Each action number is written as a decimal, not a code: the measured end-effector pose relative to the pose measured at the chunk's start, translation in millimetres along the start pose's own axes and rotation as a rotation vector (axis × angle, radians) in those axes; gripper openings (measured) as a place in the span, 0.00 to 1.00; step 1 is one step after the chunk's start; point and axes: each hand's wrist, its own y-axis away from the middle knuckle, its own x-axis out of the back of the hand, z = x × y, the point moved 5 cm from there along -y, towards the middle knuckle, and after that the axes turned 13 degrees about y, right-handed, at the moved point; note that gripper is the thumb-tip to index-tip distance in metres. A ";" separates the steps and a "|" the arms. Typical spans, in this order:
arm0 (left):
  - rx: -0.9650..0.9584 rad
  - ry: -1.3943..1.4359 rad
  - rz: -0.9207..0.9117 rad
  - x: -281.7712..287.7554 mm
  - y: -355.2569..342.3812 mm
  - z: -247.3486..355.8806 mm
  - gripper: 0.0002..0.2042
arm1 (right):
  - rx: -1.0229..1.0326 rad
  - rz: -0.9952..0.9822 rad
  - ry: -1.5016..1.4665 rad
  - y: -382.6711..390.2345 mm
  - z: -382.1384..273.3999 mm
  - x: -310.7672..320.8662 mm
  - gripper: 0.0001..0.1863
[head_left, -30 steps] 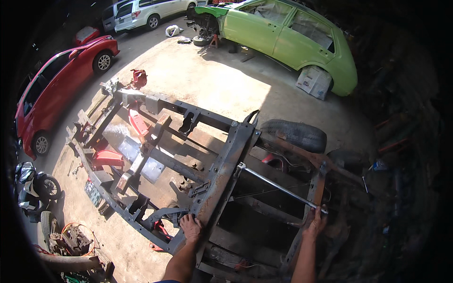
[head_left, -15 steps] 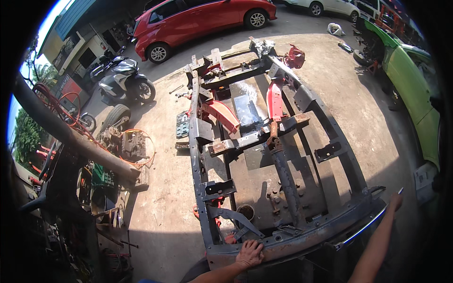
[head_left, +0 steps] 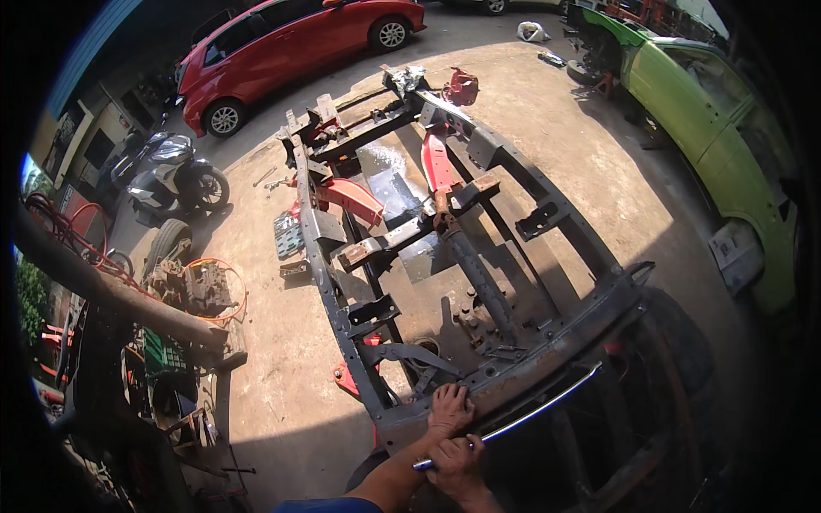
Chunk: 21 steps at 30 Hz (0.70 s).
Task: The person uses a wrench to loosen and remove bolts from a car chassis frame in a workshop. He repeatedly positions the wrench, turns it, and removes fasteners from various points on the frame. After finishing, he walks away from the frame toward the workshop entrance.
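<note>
A dark vehicle chassis frame stretches out in front of me, with red brackets and a rusty shaft along its middle. My left hand lies on top of its near cross beam, fingers spread over the metal. Just below it, my right hand is closed around the near end of a long chrome breaker bar. The bar slants up to the right beside the beam's near side. Its far end is in shadow by the beam, so whether it sits on a fastener cannot be made out.
Several bolts lie on the floor inside the frame. An open toolbox stands left of it, near a motorcycle and an orange hose. A red car is beyond; a green vehicle body stands at right.
My right hand has swung the breaker bar's handle end from the far right to beside my left hand. My left hand stays on the beam. The view has shifted to the right.
</note>
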 end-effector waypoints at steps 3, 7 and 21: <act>-0.003 0.003 0.019 -4.9 0.7 -6.8 0.14 | -0.182 0.184 0.097 104.3 0.8 37.9 0.14; -0.074 -0.049 0.033 -10.1 2.4 -10.4 0.13 | -0.768 0.494 0.007 248.6 45.7 95.9 0.11; 0.091 -0.096 -0.154 -8.1 -6.1 0.1 0.19 | -1.608 1.582 -0.718 182.8 547.2 192.8 0.14</act>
